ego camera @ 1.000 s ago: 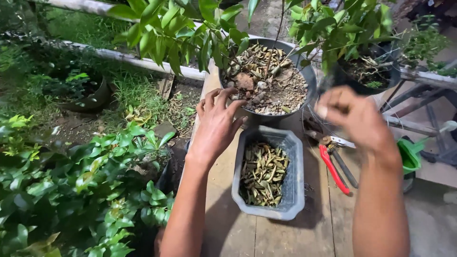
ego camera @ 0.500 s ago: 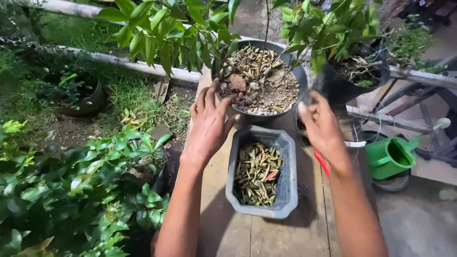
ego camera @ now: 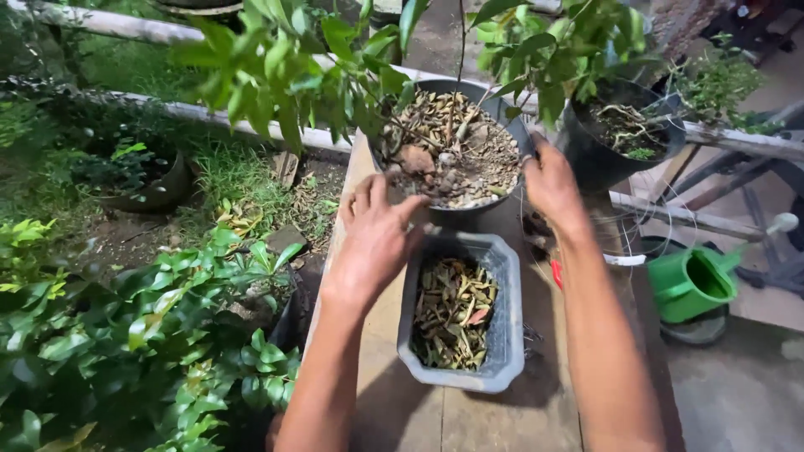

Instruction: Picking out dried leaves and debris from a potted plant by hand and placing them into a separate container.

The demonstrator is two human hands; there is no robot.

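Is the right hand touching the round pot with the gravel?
Touching: in the head view the right hand presses against the rim of the round grey pot, no gap showing.

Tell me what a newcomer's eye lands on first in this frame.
Two bare hands flank a round grey pot of gravel and dry leaves at centre: left hand at its near rim, right hand on its right side. Just below sits a grey tray of dead leaves; a green watering can stands right.

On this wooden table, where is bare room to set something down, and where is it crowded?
Bare planks lie on the wooden table below the grey tray of dry leaves, and in a strip along its left edge under the left hand. It is crowded between the tray and the round gravel pot, and at the right hand, near the black pot and green watering can.
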